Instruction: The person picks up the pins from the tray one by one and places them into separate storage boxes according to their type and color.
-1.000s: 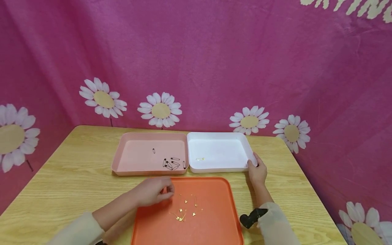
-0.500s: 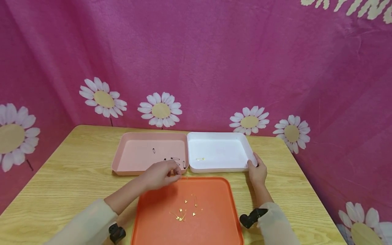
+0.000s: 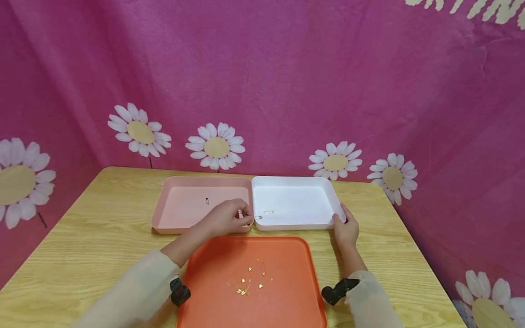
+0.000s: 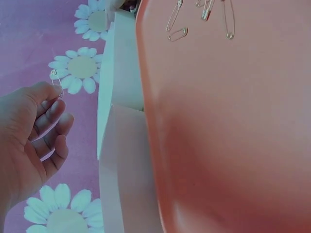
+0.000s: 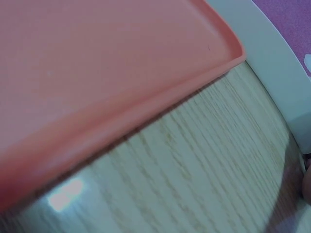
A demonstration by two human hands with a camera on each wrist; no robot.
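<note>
Pinching safety pin (image 3: pixel 259 217) between left fingers (image 3: pixel 243 221), long axis sideways, pointing right; right fingers (image 3: pixel 338 221) grip white tray (image 3: pixel 295 198).

gold pins (image 3: pixel 244 292), orange tray (image 3: pixel 283 305), daisy-patterned magenta cloth (image 3: pixel 270 91)

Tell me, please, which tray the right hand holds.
The white tray, back right; the right hand touches neither the pink tray nor the orange tray.
</note>
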